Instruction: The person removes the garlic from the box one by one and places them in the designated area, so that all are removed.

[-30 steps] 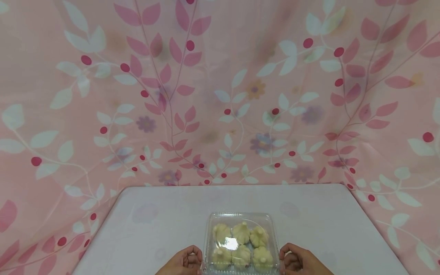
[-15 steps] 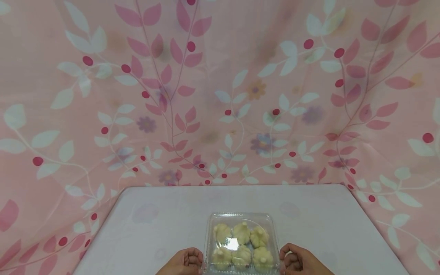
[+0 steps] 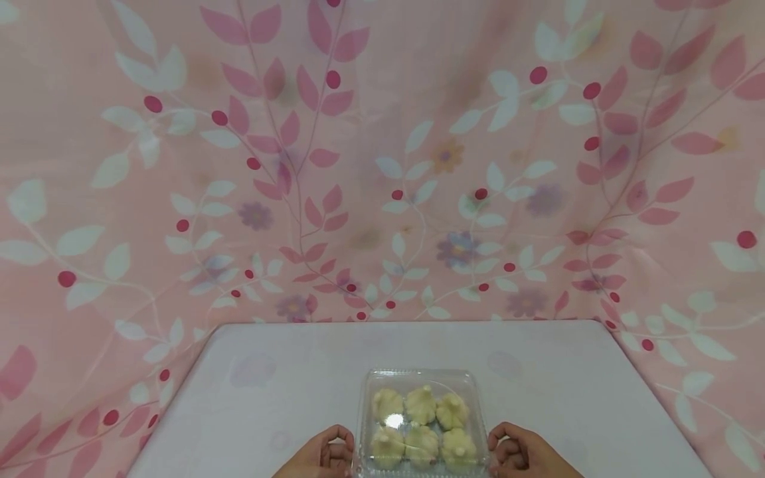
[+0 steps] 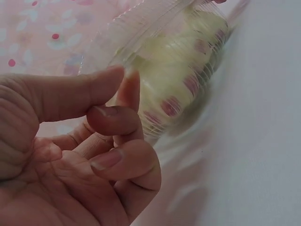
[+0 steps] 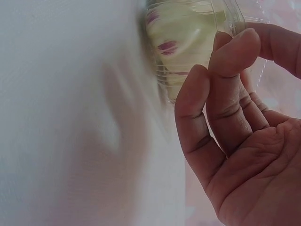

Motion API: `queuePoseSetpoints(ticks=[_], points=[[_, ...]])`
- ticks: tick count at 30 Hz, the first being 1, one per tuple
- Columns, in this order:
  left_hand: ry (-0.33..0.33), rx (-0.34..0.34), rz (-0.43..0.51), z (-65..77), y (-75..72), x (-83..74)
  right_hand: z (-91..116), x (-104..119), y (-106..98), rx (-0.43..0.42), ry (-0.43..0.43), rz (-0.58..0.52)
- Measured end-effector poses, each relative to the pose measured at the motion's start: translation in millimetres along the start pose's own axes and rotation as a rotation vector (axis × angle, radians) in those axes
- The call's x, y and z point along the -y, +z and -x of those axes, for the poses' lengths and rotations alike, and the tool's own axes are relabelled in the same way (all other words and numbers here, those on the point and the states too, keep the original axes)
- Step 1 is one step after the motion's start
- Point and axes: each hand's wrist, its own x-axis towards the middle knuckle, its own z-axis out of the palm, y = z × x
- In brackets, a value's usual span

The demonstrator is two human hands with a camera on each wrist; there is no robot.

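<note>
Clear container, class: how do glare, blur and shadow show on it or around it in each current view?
Head view: a white glare spot on the clear container, over the pale bulbs; left wrist view: the patterned cloth behind is out of focus; right wrist view: a blurry shadow falls on the white table, beside the sharper right hand.

A white, round-cornered table point(image 3: 281, 382) spans the lower frame, bearing a clear square plastic container point(image 3: 422, 376) at bottom centre.
</note>
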Motion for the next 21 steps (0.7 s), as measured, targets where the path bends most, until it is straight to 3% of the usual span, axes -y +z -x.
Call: queuePoseSetpoints(ticks=[7,15,17,21], points=[[0.019,0.022,0.001,-0.9,-0.3,1.3,3.4,-4.3,-3.1,0.002,0.010,-0.012],[0.134,0.102,0.047,-4.1,-0.8,9.8,4.5,-2.9,-1.6,0.007,-0.013,0.012],[0.115,0.071,0.021,-4.8,-0.1,8.6,4.1,-2.6,-0.7,0.010,-0.010,-0.004],[0.043,-0.073,-0.078,-5.3,3.3,4.4,3.1,-4.4,0.4,0.007,0.027,-0.053]])
